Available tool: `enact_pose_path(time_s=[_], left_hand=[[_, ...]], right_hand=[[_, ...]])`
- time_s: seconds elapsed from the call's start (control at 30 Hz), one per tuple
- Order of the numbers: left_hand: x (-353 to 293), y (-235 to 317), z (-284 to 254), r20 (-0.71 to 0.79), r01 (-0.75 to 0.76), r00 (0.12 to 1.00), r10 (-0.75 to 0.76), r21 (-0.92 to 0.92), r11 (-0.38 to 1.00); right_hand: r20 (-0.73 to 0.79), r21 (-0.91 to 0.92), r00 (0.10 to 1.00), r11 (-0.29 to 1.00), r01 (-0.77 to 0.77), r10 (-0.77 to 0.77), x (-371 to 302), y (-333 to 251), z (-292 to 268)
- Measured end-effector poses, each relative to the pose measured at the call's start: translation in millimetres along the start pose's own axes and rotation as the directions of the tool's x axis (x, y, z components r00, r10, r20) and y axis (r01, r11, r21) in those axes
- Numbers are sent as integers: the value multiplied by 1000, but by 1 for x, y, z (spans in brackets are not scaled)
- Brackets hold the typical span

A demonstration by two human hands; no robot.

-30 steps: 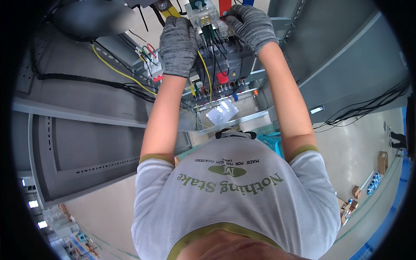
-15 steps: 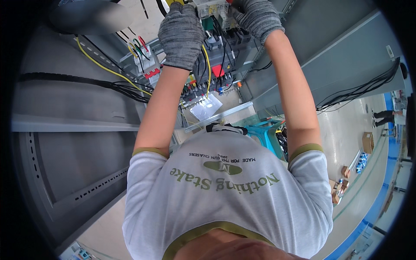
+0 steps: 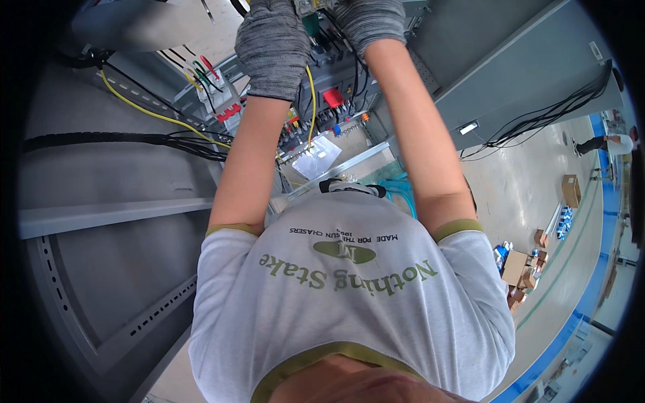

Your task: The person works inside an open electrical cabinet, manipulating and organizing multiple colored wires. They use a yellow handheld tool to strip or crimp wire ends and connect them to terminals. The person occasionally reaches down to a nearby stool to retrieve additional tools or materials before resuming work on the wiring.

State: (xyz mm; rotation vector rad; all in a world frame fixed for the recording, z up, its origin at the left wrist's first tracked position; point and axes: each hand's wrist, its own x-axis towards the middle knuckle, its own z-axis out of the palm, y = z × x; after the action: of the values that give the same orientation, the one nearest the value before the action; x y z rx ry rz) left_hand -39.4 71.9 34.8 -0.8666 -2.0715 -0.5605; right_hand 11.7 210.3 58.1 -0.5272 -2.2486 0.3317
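Observation:
Both my hands wear grey knitted gloves and reach to the top edge of the picture, inside an open electrical cabinet. My left hand [image 3: 272, 50] is over the wired components, its fingertips cut off by the frame. Close beside it, my right hand [image 3: 371, 23] also has its fingers out of sight. Between the two gloves part of a pale component [image 3: 308, 7] shows; whether either hand grips it I cannot tell. Below the hands are a yellow wire [image 3: 312, 101], black wires, a red block [image 3: 333, 97] and a row of terminals [image 3: 316, 127].
A white terminal unit with red parts [image 3: 228, 107] sits left of my left forearm. Black cable bundles run along the left cabinet wall [image 3: 121, 140] and the right door [image 3: 564, 111]. A sheet [image 3: 316, 158] lies at the cabinet bottom. Cardboard boxes [image 3: 524, 269] stand on the floor.
My right hand has come left, nearer to my left hand. Both hands sit higher in the picture, and the view has shifted a little. Less of the turquoise stool shows.

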Motion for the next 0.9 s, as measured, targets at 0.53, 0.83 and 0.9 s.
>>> enact_pose_path(time_s=[0.53,0.83,0.9], left_hand=[[2,-1,1,45,91,995,-89,-38,995],[-2,-4,3,16,66,998,-66,-52,996],[0,-1,0,1,38,999,-38,-48,998]], right_hand=[[471,562,879,742,-365,76,19,50,-21],[658,614,752,594,-519,-23,31,51,-22],[649,663,759,532,-527,-56,31,57,-17]])
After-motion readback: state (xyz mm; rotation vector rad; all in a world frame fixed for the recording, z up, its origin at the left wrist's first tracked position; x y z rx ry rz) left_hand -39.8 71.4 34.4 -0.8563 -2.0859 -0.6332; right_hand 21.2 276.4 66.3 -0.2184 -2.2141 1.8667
